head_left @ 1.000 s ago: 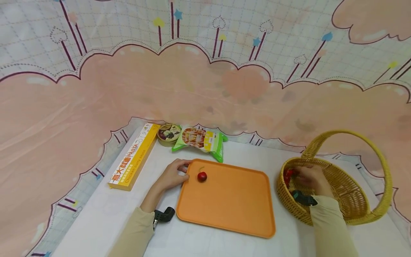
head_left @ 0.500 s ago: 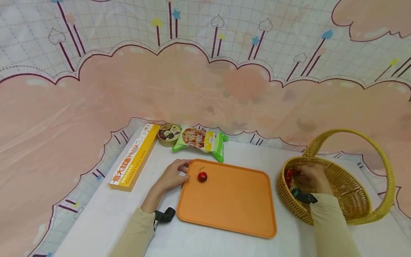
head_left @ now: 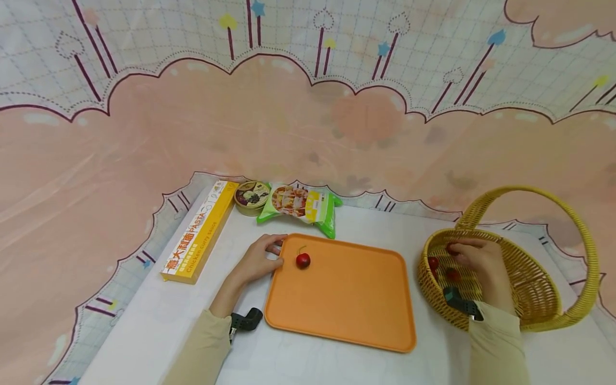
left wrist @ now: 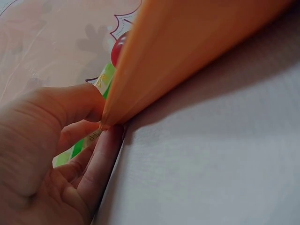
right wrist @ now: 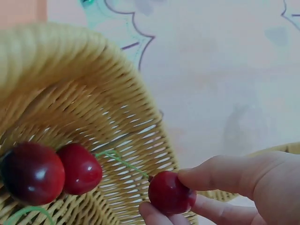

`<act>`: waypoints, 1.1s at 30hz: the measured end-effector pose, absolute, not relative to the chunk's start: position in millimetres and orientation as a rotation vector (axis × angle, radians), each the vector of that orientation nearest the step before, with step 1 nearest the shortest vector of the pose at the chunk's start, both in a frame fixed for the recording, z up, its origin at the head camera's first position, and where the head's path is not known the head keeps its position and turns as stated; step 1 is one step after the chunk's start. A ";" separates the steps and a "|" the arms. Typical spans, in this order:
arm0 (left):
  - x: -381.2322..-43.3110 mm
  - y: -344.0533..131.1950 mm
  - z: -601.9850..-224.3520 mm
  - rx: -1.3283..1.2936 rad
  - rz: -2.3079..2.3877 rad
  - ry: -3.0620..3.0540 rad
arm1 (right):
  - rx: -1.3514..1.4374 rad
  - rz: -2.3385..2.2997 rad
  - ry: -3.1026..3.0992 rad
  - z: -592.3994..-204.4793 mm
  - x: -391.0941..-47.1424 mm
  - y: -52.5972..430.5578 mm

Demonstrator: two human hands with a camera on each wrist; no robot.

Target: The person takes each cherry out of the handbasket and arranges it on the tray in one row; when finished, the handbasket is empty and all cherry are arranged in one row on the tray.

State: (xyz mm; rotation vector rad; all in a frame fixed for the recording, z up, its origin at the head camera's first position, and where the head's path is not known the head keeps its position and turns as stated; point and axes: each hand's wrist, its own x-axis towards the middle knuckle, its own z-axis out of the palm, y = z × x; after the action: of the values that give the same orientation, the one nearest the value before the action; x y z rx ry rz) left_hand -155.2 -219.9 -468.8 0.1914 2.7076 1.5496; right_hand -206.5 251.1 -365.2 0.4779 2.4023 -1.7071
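Observation:
My left hand holds the orange tray at its far left corner. In the left wrist view, the thumb and a finger pinch the tray's edge. One dark red cherry with a green stem lies on the tray near that hand. My right hand is over the wicker basket on the right, pinching a cherry between thumb and fingers. Two more cherries show in the basket: a darker one and a brighter red one beside it.
The basket's tall handle arches over its right side. Behind the tray lie a green food packet and a round tin. A yellow and white pasta box stretches along the left. A patterned cloth hangs behind the table.
My right hand has risen a little and shifted right within the basket, now with a cherry visible in its fingertips. My left hand keeps its hold on the tray.

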 end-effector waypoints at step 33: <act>-155.5 -219.1 -469.2 0.181 1.539 2.727 | 0.616 -1.895 2.568 -366.8 -141.2 177.3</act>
State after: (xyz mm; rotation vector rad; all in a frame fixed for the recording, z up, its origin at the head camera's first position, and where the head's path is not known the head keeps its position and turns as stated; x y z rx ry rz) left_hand -155.5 -219.1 -469.2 0.1814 2.7268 1.5387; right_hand -141.2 177.3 -366.8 0.6163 2.5682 -1.8951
